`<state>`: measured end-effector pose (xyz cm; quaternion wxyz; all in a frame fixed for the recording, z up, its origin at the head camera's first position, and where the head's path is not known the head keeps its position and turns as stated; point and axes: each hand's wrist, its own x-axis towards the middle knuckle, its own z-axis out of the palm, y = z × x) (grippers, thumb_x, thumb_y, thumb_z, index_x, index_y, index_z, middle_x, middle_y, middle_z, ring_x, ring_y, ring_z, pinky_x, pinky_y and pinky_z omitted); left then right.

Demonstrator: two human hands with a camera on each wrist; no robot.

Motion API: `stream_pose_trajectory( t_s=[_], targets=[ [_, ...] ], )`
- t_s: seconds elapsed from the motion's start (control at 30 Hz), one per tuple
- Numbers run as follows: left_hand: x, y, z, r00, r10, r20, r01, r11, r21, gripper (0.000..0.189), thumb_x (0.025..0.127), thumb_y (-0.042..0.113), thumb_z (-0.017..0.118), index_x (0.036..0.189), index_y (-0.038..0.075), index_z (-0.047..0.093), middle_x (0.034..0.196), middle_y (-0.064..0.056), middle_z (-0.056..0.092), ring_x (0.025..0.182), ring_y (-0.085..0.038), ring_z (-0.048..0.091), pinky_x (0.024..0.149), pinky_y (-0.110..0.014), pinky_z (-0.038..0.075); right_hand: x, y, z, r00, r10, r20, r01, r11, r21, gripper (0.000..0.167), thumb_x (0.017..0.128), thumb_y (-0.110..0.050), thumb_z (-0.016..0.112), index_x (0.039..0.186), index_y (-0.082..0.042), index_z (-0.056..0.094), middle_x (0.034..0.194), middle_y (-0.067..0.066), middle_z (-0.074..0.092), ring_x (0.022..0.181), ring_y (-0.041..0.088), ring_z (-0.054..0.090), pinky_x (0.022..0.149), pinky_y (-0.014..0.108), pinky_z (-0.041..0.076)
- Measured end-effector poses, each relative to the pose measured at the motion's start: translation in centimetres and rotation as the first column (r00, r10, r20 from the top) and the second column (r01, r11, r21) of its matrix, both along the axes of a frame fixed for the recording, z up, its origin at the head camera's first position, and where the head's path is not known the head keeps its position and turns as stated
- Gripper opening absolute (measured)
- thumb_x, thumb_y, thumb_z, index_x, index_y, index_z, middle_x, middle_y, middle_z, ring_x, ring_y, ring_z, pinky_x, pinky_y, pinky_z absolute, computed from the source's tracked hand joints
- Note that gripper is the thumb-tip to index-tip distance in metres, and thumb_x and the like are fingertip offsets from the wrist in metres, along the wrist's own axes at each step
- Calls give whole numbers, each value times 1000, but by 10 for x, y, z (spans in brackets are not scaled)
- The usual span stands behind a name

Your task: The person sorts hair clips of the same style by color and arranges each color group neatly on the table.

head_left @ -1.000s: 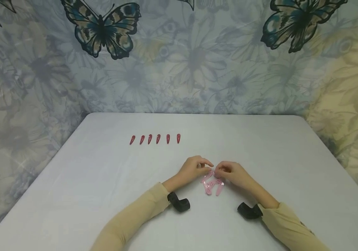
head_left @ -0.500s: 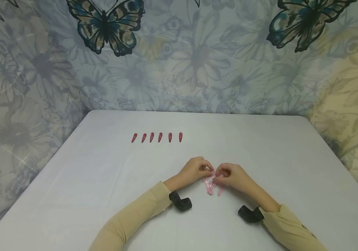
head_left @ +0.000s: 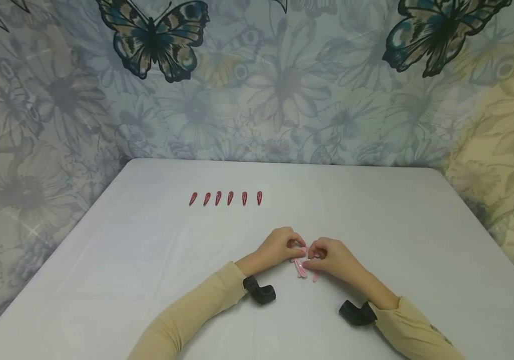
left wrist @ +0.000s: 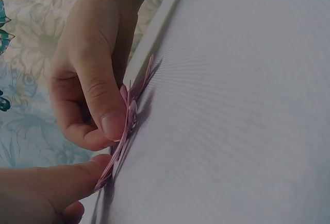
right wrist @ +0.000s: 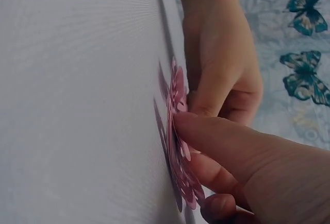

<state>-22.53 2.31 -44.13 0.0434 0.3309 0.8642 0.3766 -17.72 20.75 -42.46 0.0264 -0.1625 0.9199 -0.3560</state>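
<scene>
Several pink snap hair clips (head_left: 301, 270) lie in a loose, overlapping pile on the white table, partly hidden by the hands. My left hand (head_left: 278, 246) pinches a pink clip at the pile's far left side. Close beside it, my right hand (head_left: 335, 257) has thumb and fingers on the clips from the right. In the left wrist view, the left thumb tip meets one end of the pink clips (left wrist: 122, 141). The right wrist view shows the right thumb (right wrist: 206, 131) pressed onto the fanned pink clips (right wrist: 183, 177), fingers curled behind them.
Toward the back left, several red snap hair clips (head_left: 230, 198) stand in a neat, spaced row. A black wrist device (head_left: 261, 293) sits on the left cuff, another black device (head_left: 357, 313) on the right. Butterfly-patterned cloth (head_left: 284, 100) rises behind the table (head_left: 374, 200).
The right hand has shifted slightly nearer, its thumb now lower over the pink pile and covering more of it. The left hand keeps nearly the same place. The red row is unchanged.
</scene>
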Motion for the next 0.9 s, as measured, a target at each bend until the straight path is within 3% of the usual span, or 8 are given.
stream_pose_trajectory(
  t_s=[0.2, 0.4, 0.7, 0.9],
  targets=[
    [2, 0, 2, 1000, 5, 15, -5, 1000, 11, 17, 84, 15, 76, 96, 4, 75, 80, -8, 65, 69, -1, 42, 65, -13, 34, 0, 1, 0, 1000, 7, 20, -7, 1000, -2, 20, 77, -18, 81, 75, -9, 63, 68, -5, 41, 64, 4, 36, 57, 21, 29],
    [3, -1, 1, 1000, 3, 31, -6, 997, 76, 12, 85, 14, 75, 92, 4, 75, 88, -9, 72, 74, -2, 48, 68, -14, 37, -1, 1, 0, 1000, 9, 23, -9, 1000, -4, 20, 78, -17, 81, 75, -9, 63, 67, -5, 42, 63, 4, 37, 56, 20, 30],
    [5, -2, 3, 999, 35, 36, -39, 993, 111, 7, 89, 13, 70, 92, 7, 71, 82, -10, 72, 66, 0, 48, 63, -13, 37, -1, -1, 2, 998, -7, 63, 7, 1000, 2, 20, 79, -18, 80, 74, -8, 63, 64, -5, 40, 62, 5, 37, 56, 20, 29],
    [6, -2, 3, 999, 33, 29, -36, 994, 103, 7, 90, 7, 67, 85, 6, 63, 87, -10, 72, 62, -1, 44, 62, -13, 35, -1, 0, 2, 996, -18, 84, 18, 1000, -4, 20, 79, -17, 79, 75, -8, 62, 64, -6, 40, 61, 4, 37, 56, 20, 29]
  ],
)
